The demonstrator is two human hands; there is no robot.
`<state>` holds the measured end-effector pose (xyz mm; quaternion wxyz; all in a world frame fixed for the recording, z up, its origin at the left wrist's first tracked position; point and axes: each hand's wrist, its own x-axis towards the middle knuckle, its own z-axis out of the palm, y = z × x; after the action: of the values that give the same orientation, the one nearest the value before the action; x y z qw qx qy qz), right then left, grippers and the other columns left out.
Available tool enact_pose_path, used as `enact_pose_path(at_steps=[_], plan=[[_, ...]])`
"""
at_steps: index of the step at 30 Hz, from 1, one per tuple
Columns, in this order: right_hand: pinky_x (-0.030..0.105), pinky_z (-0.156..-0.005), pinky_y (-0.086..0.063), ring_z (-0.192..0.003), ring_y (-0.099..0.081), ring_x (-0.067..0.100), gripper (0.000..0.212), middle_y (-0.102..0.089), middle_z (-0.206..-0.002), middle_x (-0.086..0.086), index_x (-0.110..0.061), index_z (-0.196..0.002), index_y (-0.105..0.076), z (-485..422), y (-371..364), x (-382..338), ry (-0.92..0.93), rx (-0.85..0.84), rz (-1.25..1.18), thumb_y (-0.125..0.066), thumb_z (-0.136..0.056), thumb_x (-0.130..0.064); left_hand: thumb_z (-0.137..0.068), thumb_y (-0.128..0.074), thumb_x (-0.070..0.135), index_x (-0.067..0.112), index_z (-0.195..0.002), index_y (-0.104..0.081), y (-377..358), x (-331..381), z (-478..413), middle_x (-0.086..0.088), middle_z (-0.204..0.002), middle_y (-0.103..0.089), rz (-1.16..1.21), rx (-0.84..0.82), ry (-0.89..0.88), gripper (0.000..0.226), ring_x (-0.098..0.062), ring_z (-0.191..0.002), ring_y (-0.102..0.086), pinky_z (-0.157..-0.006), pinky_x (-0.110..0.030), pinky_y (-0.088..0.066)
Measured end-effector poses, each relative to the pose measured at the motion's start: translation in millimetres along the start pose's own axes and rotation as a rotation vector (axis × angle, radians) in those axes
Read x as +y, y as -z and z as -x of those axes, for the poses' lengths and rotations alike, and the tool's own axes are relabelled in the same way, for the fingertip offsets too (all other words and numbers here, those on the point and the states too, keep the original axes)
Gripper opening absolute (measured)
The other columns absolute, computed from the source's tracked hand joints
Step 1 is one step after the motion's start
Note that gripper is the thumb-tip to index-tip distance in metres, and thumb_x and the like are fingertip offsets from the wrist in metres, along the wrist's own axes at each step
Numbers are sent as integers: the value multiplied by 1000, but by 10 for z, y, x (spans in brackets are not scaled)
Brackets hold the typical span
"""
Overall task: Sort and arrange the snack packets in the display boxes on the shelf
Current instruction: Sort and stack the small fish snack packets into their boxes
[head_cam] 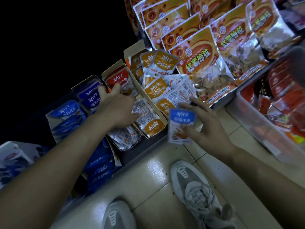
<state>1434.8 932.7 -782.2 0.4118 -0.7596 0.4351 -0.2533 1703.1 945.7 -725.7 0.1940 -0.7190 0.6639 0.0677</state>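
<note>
Open cardboard display boxes stand side by side on a low shelf. One box (105, 75) holds red packets (118, 79), another holds orange packets (157, 89), and the boxes further left hold blue packets (91, 99). My left hand (115, 106) reaches into the red-packet box, fingers spread over the packets; whether it grips one is hidden. My right hand (206, 124) holds a blue snack packet (180, 125) in front of the orange box, above the shelf edge. Several orange and white-backed packets lie loose and jumbled.
Large orange sweet-potato bags (204, 63) hang or stand behind the boxes. A clear plastic bin (267, 123) of red packets is at the right. A blue and white carton (14, 156) sits at the far left. My grey sneakers (193, 184) stand on the tiled floor below.
</note>
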Motion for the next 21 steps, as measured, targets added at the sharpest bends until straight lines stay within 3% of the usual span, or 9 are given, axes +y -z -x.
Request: enact_pose_path(at_steps=[2, 4, 6, 10, 13, 16, 18, 21], plan=[[60, -110, -28, -147, -26, 7, 19, -54, -141, -18, -19, -94, -62, 23, -15, 28, 37, -14, 12, -64, -79, -30, -93, -56, 60, 31, -126, -62, -45, -11, 7, 4, -104, -51, 83, 78, 19, 45, -22, -118, -29, -96, -49, -26], [59, -110, -27, -146, -28, 4, 15, -56, -138, -19, -16, -86, -57, 49, -12, 30, 60, -10, -2, -64, -78, -27, -91, -62, 57, 32, -130, -63, -90, -19, 17, 3, -108, -55, 143, 117, 51, 46, -22, -117, -30, -97, -47, -28], [57, -111, -27, -144, -32, 3, 18, -57, -137, -18, -16, -89, -58, 50, -1, 39, 82, -1, 2, -61, -80, -31, -91, -64, 56, 30, -132, -63, -92, -16, 24, 1, -109, -53, 196, 140, 71, 48, -24, -119, -32, -98, -47, -26], [56, -105, -39, -135, -47, 6, 16, -61, -133, -14, -13, -91, -60, 28, 5, -10, 64, 42, -140, -63, -82, -26, -92, -68, 49, 24, -122, -67, -56, -23, 56, 5, -93, -47, 330, 216, 47, 39, -20, -117, -36, -94, -44, -21], [49, -97, -50, -126, -54, 7, 14, -62, -130, -12, -9, -96, -62, 33, 27, -78, -24, 81, -274, -65, -84, -17, -90, -70, 46, 27, -108, -69, -45, -58, 102, 6, -90, -52, 452, 269, 21, 26, -19, -115, -39, -85, -38, -16], [45, -87, -58, -110, -65, 14, 13, -69, -117, -6, -17, -100, -63, 38, 55, -123, -105, 91, -431, -66, -87, -15, -88, -74, 43, 31, -92, -68, -19, -59, 180, 7, -90, -61, 594, 334, 17, 13, -15, -110, -42, -82, -35, -14], [41, -82, -59, -100, -69, 20, 15, -72, -104, 1, -17, -102, -64, 28, 77, -136, -145, 122, -479, -67, -87, -14, -88, -74, 43, 36, -86, -66, -20, -49, 241, 10, -86, -64, 689, 385, 11, 11, -16, -106, -49, -87, -37, -19], [44, -80, -59, -95, -70, 30, 16, -72, -99, 11, -7, -101, -63, 2, 94, -173, -175, 198, -513, -70, -87, -11, -85, -67, 49, 42, -88, -65, -19, -16, 378, 18, -85, -61, 839, 479, -2, 9, -17, -93, -58, -94, -53, -43]])
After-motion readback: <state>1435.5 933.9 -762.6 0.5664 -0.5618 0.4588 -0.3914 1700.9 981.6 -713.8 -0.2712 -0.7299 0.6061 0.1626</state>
